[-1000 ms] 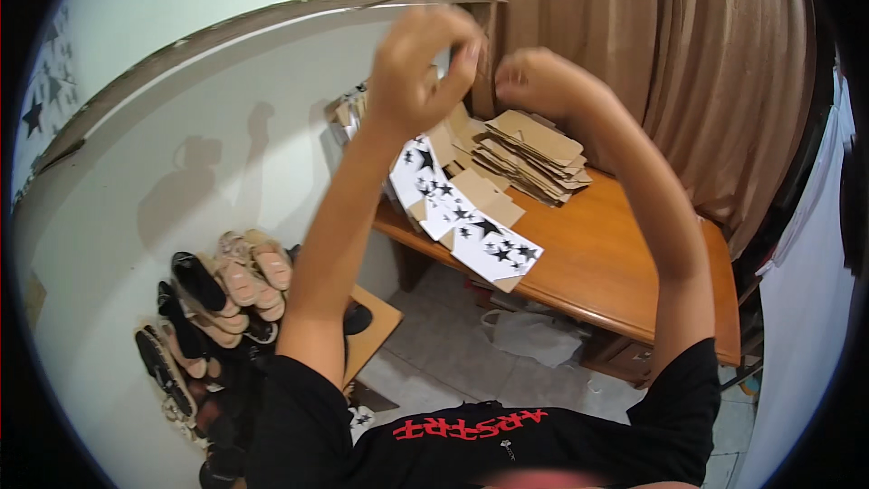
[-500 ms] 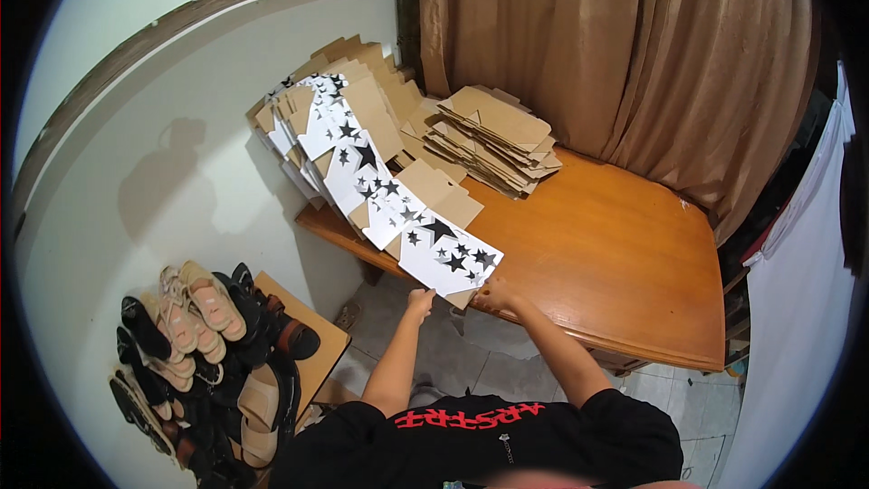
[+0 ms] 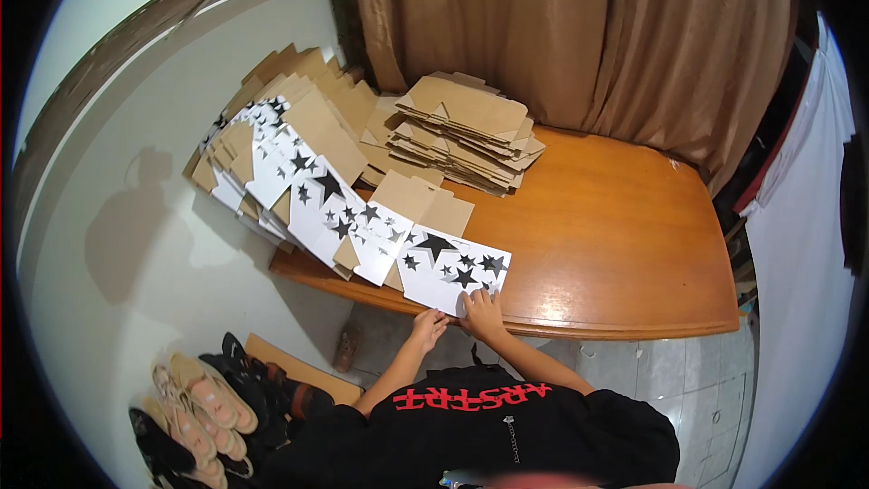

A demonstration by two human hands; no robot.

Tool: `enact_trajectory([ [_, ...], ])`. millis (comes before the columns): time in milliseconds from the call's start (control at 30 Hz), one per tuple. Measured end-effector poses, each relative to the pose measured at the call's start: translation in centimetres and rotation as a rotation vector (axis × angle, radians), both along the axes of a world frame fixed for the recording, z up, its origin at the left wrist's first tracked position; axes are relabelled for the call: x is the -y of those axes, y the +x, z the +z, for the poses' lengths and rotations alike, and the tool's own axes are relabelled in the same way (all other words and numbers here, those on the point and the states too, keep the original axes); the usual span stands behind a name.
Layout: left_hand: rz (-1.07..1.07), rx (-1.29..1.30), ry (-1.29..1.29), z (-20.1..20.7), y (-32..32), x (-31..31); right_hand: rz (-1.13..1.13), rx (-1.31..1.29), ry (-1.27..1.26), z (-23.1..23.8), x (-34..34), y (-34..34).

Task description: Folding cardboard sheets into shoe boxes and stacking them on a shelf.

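Observation:
A flat, unfolded cardboard box [image 3: 444, 276], white with black stars on its outer face, lies across the table's near left edge. Its white panels run from the stack at the far left down to my hands. My right hand [image 3: 483, 315] rests on the near right corner of the white panel, fingers spread over the stars. At the near edge of that panel, my left hand [image 3: 430, 330] is closed, thumb and fingers pinching the cardboard's rim. Brown flaps [image 3: 421, 199] stick out on the far side of the white strip.
A pile of folded brown cardboard boxes [image 3: 462, 131] stands on the wooden table [image 3: 625, 235], by the brown curtain [image 3: 507, 18]. More brown and white cardboard blanks [image 3: 317, 122] are stacked at the left. Shoes and sandals [image 3: 208, 398] sit on the lower left.
My right hand has moved from the panel's near corner edge onto its printed face. The view has shifted, and the near panel now lies flatter on the table.

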State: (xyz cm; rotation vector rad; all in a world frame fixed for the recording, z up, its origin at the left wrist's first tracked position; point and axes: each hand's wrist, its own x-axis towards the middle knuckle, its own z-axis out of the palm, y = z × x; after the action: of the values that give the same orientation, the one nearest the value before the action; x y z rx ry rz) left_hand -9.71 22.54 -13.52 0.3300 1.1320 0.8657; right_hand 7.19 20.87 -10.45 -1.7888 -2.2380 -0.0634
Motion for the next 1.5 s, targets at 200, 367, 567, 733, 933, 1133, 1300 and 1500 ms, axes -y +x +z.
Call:
enact_trajectory([
  [200,-0.037,-0.053,-0.08,1.9,-0.7,-3.4,0.017,-0.019,0.005,1.7,-2.3,-1.9],
  [367,-0.079,-0.275,0.122,7.2,2.1,-4.7,0.037,-0.143,-0.093,2.9,-4.5,-0.9],
  [567,-0.061,-0.881,0.818,10.7,3.3,-5.9,-0.013,-0.368,0.113,7.8,-5.5,1.5],
  [733,0.094,-1.021,1.212,16.1,6.8,-5.0,-0.147,-0.728,0.578,14.1,-4.7,4.2],
  [933,0.207,-1.12,1.62,18.8,12.2,-5.2,-0.531,-1.304,0.728,14.5,-2.1,11.1],
  [1133,0.084,-1.062,1.423,19.8,20.3,-6.9,-0.525,-2.051,0.702,10.2,-1.8,18.7],
  [1300,-0.235,-0.645,1.153,18.7,26.0,-9.8,-0.544,-2.154,0.499,6.1,0.3,24.3],
  [1500,-0.562,-1.028,1.142,17.0,30.1,-9.4,-0.654,-1.98,0.139,5.8,3.7,26.8],
])
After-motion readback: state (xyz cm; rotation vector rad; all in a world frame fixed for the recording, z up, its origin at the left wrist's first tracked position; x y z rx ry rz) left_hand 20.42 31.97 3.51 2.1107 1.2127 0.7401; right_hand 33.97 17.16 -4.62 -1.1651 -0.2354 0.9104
